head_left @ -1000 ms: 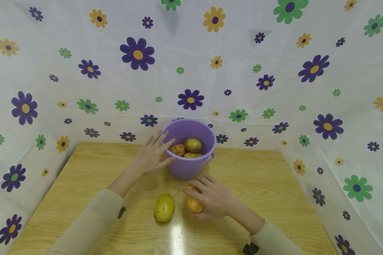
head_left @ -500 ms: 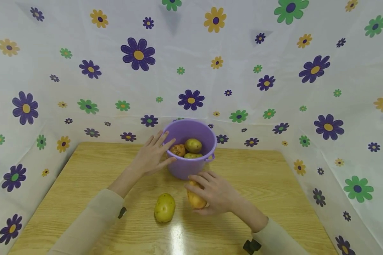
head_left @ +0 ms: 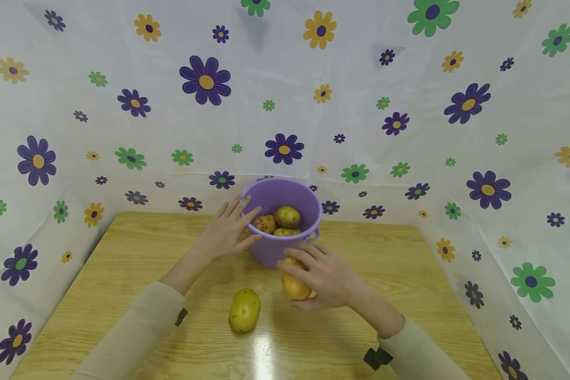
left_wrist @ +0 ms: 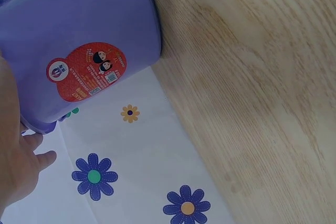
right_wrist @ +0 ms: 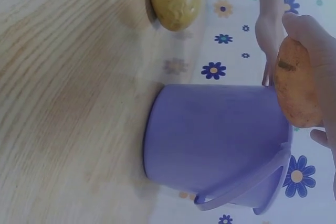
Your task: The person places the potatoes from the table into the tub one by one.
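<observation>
Beside the purple bucket [head_left: 285, 221], the left hand [head_left: 225, 232] rests flat-fingered against its wall, while the right hand [head_left: 325, 277] curls around an orange potato [head_left: 294, 286]; a yellow potato [head_left: 245, 309] lies nearby.

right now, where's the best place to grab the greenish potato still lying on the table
Take the greenish potato across its narrow middle, coming straight down from above. It lies flat on the wooden table with its long axis pointing roughly toward the purple bucket, so fingers could probably close on its left and right flanks. Both sides look free; the right hand, holding the orange potato, is apart from it.
</observation>
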`<state>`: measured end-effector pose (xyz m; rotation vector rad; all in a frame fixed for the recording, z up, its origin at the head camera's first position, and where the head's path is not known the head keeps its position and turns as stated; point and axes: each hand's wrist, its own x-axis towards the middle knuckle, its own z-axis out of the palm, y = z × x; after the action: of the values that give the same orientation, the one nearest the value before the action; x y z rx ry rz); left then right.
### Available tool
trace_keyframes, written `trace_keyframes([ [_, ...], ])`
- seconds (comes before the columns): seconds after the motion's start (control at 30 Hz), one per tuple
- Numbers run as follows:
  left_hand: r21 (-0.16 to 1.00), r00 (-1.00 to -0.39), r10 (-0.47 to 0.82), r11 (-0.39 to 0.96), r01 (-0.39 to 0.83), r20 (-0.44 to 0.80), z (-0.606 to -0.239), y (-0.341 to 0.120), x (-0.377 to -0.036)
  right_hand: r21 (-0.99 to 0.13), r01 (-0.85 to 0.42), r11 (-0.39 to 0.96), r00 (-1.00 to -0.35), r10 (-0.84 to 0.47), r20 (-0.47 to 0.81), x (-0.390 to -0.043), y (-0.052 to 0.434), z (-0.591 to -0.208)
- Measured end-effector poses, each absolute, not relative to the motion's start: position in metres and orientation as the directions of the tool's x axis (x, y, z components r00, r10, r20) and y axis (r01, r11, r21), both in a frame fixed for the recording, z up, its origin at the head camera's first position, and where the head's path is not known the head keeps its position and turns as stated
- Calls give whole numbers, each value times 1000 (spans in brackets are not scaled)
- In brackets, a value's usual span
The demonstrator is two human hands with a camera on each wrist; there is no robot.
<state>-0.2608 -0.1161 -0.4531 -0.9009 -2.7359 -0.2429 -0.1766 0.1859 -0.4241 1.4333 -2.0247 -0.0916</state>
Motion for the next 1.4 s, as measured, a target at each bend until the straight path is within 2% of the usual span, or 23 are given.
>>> trace_keyframes([
  [0.27, 77, -758, 563, 784, 616, 328, -456, -117, -262, 395, -826, 403, -172, -846, 504, -183, 187, -415],
  [0.5, 69, -744, 563, 779, 623, 360, -458, -116, -263, 370, -833, 412, -181, -834, 521, -193, 187, -405],
  [0.87, 71, -754, 565, 783, 619, 335, -455, -117, -261, 345, -827, 443, -197, -805, 560, -208, 186, -394],
  [1.13, 77, -753, 567, 780, 621, 335, -456, -117, -262, 282, -846, 452, -204, -763, 613, -223, 184, -390],
  [1.4, 72, -746, 570, 776, 626, 344, -456, -117, -261, 250, -845, 473, -237, -749, 619, -239, 181, -390],
])
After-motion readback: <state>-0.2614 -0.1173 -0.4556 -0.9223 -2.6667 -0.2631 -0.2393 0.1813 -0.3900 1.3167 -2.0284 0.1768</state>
